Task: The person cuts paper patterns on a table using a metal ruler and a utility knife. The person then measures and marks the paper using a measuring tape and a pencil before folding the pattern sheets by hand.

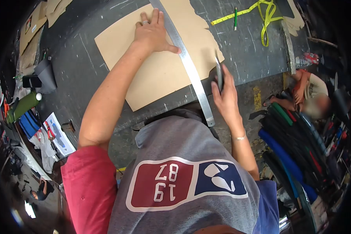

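A sheet of tan cardboard (160, 74) lies on the dark table, its right edge ragged. Across it runs a long metal ruler (190, 70), which sticks out past the table's near edge. My left hand (150, 35), with a ring on one finger, lies spread on the sheet, its thumb and fingertips touching the ruler. At the sheet's lower right corner, my right hand (226, 91) is closed round a slim dark tool with a pointed metal tip (219, 72). The tool's tip is blurred.
A yellow measuring tape (266, 23) and a green pencil (235, 18) lie at the table's upper right. A black holder (46, 76) stands at left. A person (312, 91) sits at right, near rolled materials (288, 144).
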A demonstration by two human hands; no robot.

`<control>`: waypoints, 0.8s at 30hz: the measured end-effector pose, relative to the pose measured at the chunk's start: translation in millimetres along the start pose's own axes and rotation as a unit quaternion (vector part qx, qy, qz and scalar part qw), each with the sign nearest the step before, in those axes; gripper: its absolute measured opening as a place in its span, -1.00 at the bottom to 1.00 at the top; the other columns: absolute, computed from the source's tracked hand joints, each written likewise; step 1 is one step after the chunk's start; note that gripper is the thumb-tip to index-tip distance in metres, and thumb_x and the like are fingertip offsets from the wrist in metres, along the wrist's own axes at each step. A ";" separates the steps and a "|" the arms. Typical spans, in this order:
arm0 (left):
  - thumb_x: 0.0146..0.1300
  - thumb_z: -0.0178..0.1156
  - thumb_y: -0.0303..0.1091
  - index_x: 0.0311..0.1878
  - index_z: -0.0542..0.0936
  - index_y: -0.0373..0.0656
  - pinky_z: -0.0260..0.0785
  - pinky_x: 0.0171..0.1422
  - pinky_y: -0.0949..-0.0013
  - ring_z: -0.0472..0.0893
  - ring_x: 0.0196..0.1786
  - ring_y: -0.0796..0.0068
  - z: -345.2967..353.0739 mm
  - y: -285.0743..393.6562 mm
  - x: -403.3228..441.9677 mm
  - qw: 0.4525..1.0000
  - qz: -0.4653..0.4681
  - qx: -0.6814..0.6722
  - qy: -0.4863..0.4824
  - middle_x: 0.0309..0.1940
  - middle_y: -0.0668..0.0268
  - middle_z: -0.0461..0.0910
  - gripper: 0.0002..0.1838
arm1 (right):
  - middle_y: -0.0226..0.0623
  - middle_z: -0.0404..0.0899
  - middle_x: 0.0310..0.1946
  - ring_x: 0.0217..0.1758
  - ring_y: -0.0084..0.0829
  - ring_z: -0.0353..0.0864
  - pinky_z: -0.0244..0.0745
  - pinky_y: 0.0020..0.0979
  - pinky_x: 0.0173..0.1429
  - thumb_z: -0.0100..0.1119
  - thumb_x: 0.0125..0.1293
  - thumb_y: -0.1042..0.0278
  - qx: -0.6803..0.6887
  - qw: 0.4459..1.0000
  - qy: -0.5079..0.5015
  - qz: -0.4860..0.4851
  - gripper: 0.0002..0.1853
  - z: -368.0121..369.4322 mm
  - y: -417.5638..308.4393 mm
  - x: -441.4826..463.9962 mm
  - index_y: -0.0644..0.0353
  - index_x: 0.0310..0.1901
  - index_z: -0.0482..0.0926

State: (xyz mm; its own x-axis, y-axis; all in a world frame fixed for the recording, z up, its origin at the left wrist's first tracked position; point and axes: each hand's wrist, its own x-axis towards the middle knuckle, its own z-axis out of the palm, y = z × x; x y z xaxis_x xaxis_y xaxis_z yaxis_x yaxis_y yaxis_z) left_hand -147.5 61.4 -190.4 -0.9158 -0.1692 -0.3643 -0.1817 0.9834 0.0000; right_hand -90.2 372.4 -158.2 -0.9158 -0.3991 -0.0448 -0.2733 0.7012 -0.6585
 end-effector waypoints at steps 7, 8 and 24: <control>-0.36 0.51 0.64 0.71 0.00 -0.32 0.18 0.60 -0.25 0.03 0.70 -0.38 -20.1 8.9 -3.8 0.998 -0.025 0.039 -0.048 0.74 0.01 -0.05 0.69 | 0.17 0.62 0.10 0.07 0.19 0.68 0.62 0.03 0.16 0.02 0.53 0.43 0.024 0.985 -0.023 -0.169 -0.37 69.8 -66.2 130.1 0.25 0.59 0.21; -0.36 0.52 0.64 0.71 0.01 -0.31 0.19 0.59 -0.27 0.03 0.70 -0.38 -18.5 8.5 -3.5 0.998 -0.024 0.036 -0.043 0.74 0.01 -0.04 0.69 | 0.16 0.62 0.08 0.04 0.18 0.69 0.63 0.02 0.14 0.03 0.52 0.41 0.010 0.986 -0.020 -0.167 -0.37 83.8 -67.3 147.8 0.22 0.59 0.22; -0.31 0.49 0.66 0.72 0.01 -0.28 0.10 0.59 -0.39 -0.05 0.68 -0.53 -16.2 4.0 -5.4 0.999 0.006 0.011 -0.037 0.73 -0.04 -0.06 0.67 | 0.19 0.65 0.00 -0.07 0.19 0.73 0.66 0.04 0.07 0.07 0.48 0.38 -0.105 0.984 -0.052 -0.133 -0.39 109.6 -89.5 198.7 0.11 0.55 0.32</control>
State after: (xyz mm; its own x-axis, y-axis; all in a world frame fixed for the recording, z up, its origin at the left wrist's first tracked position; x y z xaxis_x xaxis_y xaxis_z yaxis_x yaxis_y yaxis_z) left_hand -149.1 65.1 -173.3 -0.8883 -0.1532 -0.4330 -0.1622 0.9866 -0.0164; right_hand -215.5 165.6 -190.5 -0.7716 -0.6357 0.0233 -0.5638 0.6665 -0.4877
